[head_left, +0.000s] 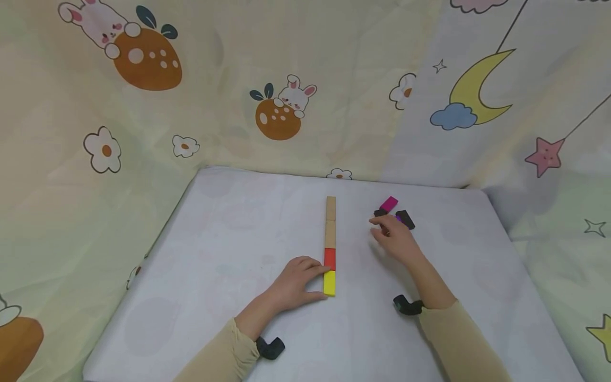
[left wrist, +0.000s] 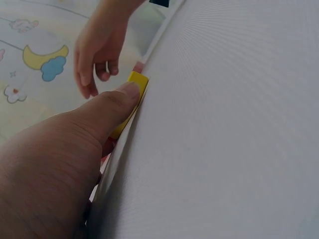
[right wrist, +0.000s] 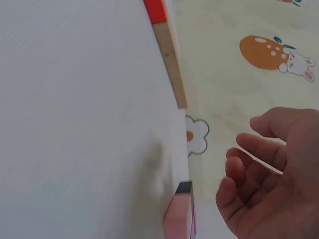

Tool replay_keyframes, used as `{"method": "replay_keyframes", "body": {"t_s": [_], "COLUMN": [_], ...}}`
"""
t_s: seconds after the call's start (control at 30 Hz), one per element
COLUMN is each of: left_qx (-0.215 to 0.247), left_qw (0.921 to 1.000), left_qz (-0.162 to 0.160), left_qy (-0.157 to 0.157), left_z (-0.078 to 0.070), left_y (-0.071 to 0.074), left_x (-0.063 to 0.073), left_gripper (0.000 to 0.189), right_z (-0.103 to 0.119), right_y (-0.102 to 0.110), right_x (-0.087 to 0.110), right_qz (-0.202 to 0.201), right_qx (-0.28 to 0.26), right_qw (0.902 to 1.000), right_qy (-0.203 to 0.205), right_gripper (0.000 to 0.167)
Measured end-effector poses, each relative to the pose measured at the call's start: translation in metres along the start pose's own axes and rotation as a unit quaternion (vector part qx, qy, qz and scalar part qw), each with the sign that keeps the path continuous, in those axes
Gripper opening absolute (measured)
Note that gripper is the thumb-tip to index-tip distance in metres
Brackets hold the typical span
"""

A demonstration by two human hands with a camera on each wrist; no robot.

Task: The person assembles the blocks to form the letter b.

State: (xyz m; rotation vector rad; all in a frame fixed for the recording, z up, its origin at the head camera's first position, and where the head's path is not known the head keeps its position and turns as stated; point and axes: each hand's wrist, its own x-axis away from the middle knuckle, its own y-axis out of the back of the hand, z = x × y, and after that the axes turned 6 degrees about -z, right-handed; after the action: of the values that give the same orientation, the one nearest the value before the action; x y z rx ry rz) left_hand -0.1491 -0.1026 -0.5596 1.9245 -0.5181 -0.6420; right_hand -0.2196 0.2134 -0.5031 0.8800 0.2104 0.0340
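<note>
Blk (head_left: pixel 329 285) (yellow, near end of row (head_left: pixel 331 233)) prob. light, stiff, bit slick, best taken by sides, w/ my L hand (head_left: pixel 297 282) pinching it thumb + index, R hand (head_left: pixel 397 241) empty, fingers apart, by dark blk (head_left: pixel 407 219).

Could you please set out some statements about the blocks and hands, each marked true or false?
1. The yellow block forms the near end of the row. True.
2. The red block lies between two plain wooden blocks. False: the red block lies between the yellow block and a plain wooden block.
3. The left hand touches the yellow block. True.
4. The right hand grips a block. False: the right hand holds nothing.
</note>
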Motion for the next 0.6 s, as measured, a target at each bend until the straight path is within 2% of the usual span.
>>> {"method": "replay_keyframes", "body": {"t_s": [0.2,0.37,0.6], "left_qx": [0.003,0.004,0.0], "left_qw": [1.0,1.0,1.0], "left_qz": [0.003,-0.004,-0.002], "left_qy": [0.002,-0.005,-0.004], "left_z": [-0.001,-0.001,0.0], "left_y": [0.001,0.001,0.0], "left_x": [0.0,0.0,0.0], "left_gripper": [0.063,0.062,0.062], "right_z": [-0.022,-0.036,-0.048], "right_y": [0.01,0.012,0.006], "right_x": [0.025,0.038,0.04], "right_qz": [-0.049,-0.058,-0.057], "right_qx": [0.013,0.006,0.012], "right_qw": [0.998,0.9956,0.9926], "right_qy": [-0.037,-0.073,-0.107], "right_gripper": [0.036,0.043,0.053]}}
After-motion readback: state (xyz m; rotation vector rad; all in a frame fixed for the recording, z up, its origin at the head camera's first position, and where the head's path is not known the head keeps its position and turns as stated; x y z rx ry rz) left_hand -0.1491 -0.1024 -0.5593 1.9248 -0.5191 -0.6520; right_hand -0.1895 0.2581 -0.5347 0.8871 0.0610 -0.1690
